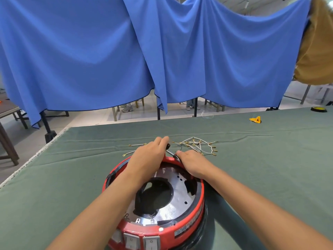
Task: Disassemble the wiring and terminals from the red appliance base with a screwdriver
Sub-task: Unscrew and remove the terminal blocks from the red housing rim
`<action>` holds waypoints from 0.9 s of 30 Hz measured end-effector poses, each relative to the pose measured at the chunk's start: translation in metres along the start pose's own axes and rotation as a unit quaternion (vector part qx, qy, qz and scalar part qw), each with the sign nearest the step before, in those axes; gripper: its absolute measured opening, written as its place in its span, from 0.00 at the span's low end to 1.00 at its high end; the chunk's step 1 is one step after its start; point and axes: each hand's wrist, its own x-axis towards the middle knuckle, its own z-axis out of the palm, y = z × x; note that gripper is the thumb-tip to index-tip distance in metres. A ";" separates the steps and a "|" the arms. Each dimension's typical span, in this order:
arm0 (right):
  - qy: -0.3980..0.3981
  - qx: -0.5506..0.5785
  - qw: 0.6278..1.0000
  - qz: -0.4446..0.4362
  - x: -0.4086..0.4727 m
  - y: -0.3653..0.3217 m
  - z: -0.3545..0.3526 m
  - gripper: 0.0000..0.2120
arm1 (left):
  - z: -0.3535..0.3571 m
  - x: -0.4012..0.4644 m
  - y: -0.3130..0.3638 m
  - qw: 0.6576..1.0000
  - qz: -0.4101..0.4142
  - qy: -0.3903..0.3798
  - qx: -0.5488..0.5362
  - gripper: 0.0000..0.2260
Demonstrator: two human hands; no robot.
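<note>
The round red appliance base (187, 226) lies on the green table cloth close to me, with a silver inner plate (180, 192) and a dark centre hole. My left hand (149, 157) reaches over its far rim and grips a dark-handled screwdriver (170, 152). My right hand (192, 163) rests on the far rim and pinches the screwdriver's shaft near its tip. Behind the hands lies a loose heap of white wires with brass terminals (198, 146). Two single wires (137, 145) lie to the left of it.
White rocker switches (140, 240) sit on the base's near side. A yellow object (255, 120) lies far right on the green table (72, 177), and a yellow-and-black round thing (319, 109) at the far right edge. Blue curtains (108, 60) hang behind the table.
</note>
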 end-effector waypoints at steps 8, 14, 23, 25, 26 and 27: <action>0.072 0.079 0.994 0.001 -0.001 0.001 0.004 0.13 | 0.001 -0.003 0.005 0.996 -0.019 0.047 -0.076 0.19; 0.148 0.130 0.970 -0.140 -0.009 0.001 0.002 0.05 | 0.002 -0.002 0.004 0.995 -0.007 0.049 -0.087 0.15; 0.220 0.292 0.927 -0.082 0.004 0.000 -0.002 0.07 | 0.004 -0.005 -0.004 0.993 -0.073 0.036 -0.091 0.16; 0.251 0.320 0.914 0.003 0.017 0.004 -0.010 0.09 | 0.007 -0.005 -0.008 0.994 -0.101 0.004 -0.032 0.12; 0.255 0.320 0.912 0.038 0.023 0.006 -0.012 0.10 | 0.008 -0.005 -0.011 0.993 -0.118 -0.010 -0.015 0.10; 0.253 0.307 0.915 0.062 0.028 0.009 -0.013 0.11 | 0.010 -0.006 -0.014 0.990 -0.136 -0.021 -0.012 0.10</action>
